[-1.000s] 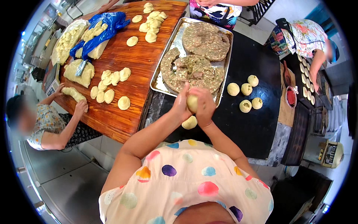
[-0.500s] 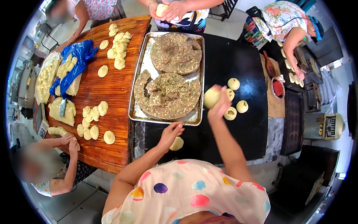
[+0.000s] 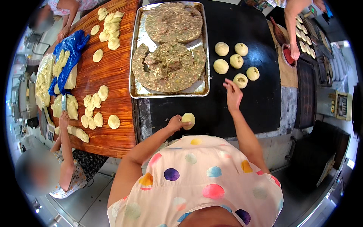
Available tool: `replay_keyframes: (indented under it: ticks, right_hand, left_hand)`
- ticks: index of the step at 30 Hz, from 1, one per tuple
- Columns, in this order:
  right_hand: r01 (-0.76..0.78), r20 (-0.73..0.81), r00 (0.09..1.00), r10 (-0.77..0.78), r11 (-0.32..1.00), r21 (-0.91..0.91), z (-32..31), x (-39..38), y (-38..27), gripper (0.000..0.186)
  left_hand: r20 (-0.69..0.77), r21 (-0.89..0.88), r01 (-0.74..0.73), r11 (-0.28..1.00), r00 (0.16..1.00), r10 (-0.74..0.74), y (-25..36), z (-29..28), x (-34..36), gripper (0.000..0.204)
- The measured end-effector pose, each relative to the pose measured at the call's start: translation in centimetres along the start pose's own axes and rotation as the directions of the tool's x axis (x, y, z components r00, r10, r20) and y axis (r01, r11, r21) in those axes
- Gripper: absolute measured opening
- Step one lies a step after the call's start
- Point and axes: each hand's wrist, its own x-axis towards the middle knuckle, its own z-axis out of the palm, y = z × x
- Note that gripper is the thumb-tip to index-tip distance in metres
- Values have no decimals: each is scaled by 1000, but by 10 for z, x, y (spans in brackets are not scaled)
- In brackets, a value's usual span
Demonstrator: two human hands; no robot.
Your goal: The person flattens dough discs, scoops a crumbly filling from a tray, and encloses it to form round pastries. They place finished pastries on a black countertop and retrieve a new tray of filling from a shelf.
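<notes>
My left hand [image 3: 176,123] grips the edge of a flat dough round [image 3: 188,121] near the front of the black worktop, thumb on top. My right hand [image 3: 234,94] is empty, its fingers stretched out and loosely apart, just in front of several filled dough balls. The nearest of these balls [image 3: 240,80] shows a dark gathered spot on top; another ball [image 3: 221,66] at the left of the group looks smooth. Left of them, a large metal tray [image 3: 151,95] holds two big mounds of speckled brown filling [image 3: 172,68], the nearer one partly dug out.
A wooden table [image 3: 113,143] adjoins on the left, with flattened dough rounds [image 3: 111,27], dough slabs and a blue plastic sheet [image 3: 77,45]. A co-worker there holds a metal blade [image 3: 64,103] at the dough. At right, another person's hand [image 3: 294,52] is at a bowl of red stuff [image 3: 289,59].
My right hand has let go of a dough ball and drawn back. My left hand has taken hold of the dough round. The left co-worker has moved from a dough roll to the blade.
</notes>
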Motion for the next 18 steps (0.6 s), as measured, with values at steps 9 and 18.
replay_keyframes:
  ticks: [9,18]
  right_hand:
    - [-312,-203,913,353,927,208,-53,-92,24,23]
    - [-430,-314,896,313,787,-442,-28,-80,74,46]
  left_hand:
    - [425,-347,-119,930,864,269,94,48,20,42]
    - [269,-480,14,877,954,132,104,72,55,37]
